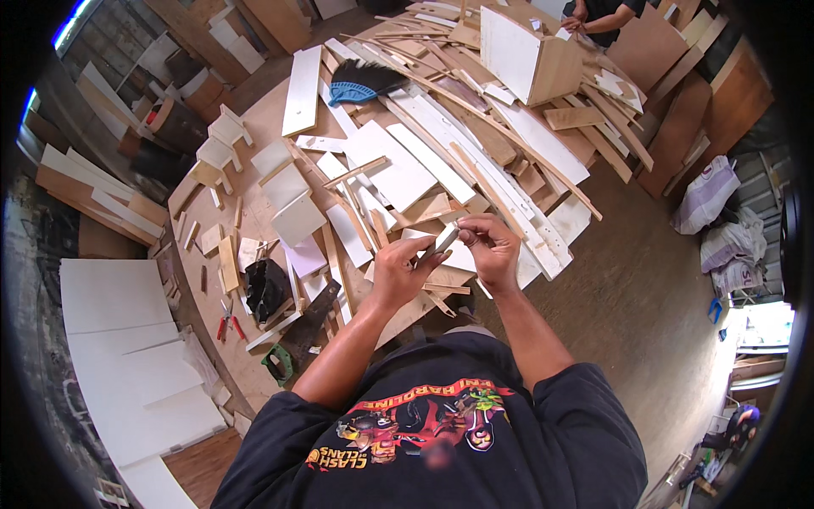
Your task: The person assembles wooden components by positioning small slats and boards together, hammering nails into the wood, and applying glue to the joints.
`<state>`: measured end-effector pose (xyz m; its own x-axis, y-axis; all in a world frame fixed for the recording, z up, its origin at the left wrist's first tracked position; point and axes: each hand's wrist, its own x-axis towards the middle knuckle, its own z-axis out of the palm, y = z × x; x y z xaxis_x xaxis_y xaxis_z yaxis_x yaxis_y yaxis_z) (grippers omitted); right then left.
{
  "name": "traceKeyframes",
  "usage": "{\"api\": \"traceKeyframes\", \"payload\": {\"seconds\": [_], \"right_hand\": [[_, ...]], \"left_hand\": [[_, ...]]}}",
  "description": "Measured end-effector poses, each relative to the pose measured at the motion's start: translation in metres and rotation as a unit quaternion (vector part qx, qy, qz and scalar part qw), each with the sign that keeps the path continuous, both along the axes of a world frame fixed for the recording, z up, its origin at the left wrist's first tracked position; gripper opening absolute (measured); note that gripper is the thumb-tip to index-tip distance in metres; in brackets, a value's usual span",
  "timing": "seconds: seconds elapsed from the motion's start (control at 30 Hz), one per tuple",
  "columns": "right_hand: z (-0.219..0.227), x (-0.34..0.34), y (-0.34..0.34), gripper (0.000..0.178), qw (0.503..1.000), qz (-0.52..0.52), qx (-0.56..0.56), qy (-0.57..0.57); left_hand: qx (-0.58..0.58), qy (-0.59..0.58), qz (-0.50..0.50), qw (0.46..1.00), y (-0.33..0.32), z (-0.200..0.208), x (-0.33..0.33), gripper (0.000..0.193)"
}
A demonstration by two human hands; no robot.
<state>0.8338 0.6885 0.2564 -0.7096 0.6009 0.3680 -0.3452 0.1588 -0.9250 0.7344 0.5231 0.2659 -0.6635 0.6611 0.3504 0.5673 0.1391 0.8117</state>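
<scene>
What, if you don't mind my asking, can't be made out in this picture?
- Small pale strip: head view; partly covered by the fingers of the left hand and right hand, and too small to tell its material.
- Co-worker: head view; head cut off by the top edge.
- White sacks: head view; their contents are hidden by the sack walls.

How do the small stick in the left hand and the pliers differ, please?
The stick is pale grey; the pliers have red handles. The stick is one straight piece, while the pliers have two spread handles. The stick is held up in the left hand, whereas the pliers lie on the table.
</scene>
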Motion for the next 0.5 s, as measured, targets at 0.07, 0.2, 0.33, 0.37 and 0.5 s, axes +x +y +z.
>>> {"api": "traceKeyframes", "payload": {"seconds": [0.07, 0.2, 0.33, 0.37, 0.5], "right_hand": [[0.003, 0.003, -0.001, 0.011, 1.0, 0.008, -0.004, -0.001], [0.004, 0.009, 0.003, 0.01, 0.998, 0.032, -0.038, -0.025], [0.004, 0.009, 0.005, 0.012, 0.999, 0.039, -0.006, -0.006], [0.006, 0.009, 0.005, 0.012, 0.999, 0.039, -0.005, -0.006], [0.014, 0.009, 0.004, 0.012, 0.998, 0.038, 0.054, -0.005]], "left_hand": [[0.0, 0.003, 0.002, 1.0, -0.001, 0.001, 0.0, 0.028], [0.007, -0.001, 0.0, 1.0, -0.001, 0.004, 0.001, 0.027], [0.001, 0.003, -0.005, 1.0, -0.002, 0.008, 0.001, 0.027], [0.0, 0.01, -0.006, 1.0, -0.003, 0.009, 0.002, 0.027], [-0.003, 0.033, -0.001, 0.999, -0.008, 0.009, 0.001, 0.027]]}}
